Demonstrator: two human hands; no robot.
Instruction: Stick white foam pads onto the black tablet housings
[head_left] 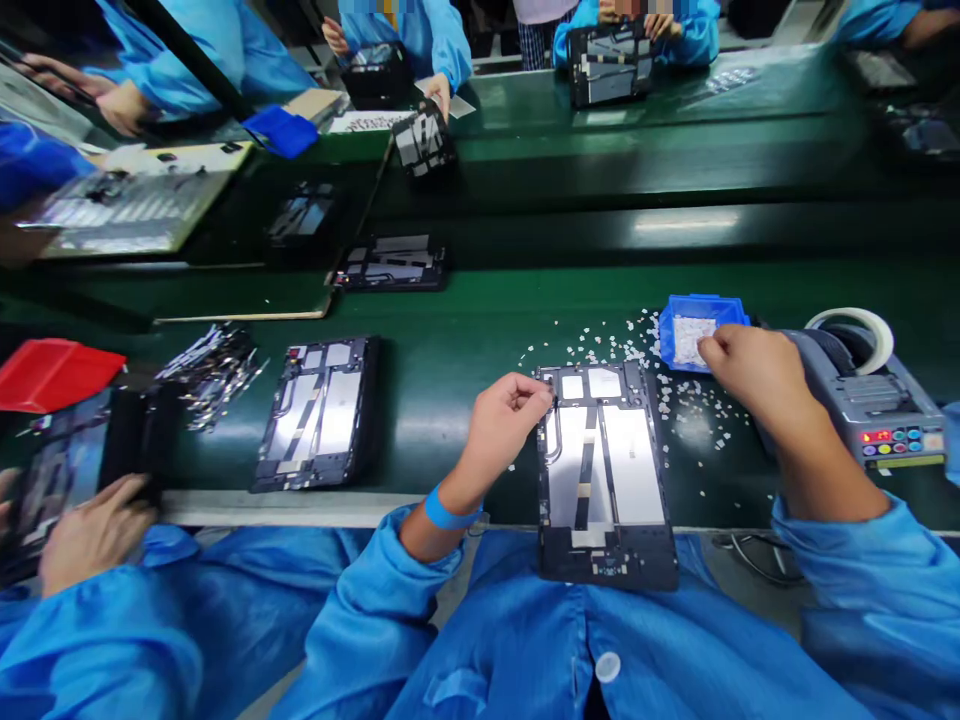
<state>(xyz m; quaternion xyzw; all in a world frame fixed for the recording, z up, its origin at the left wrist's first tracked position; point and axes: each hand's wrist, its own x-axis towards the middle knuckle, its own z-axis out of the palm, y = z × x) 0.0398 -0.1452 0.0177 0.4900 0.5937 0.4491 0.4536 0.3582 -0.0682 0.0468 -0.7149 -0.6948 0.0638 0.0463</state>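
Tablet frame (604,470): lying flat at the green belt's (450,350) near edge, overhanging bodyward, keeping within reach.
Left hand (504,425): pinching thumb and forefinger narrowly at the frame's top-left corner, steadying it.
Right hand (750,370): dipping into blue tray (701,300) alongside; fingertips hidden, grip impossible to tell.

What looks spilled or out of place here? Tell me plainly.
Small white bits lie scattered over the belt around the blue tray and the frame, as if spilled from the tray. The frame also overhangs the belt's near edge. The left hand pinches at its corner; the right hand reaches into the tray.
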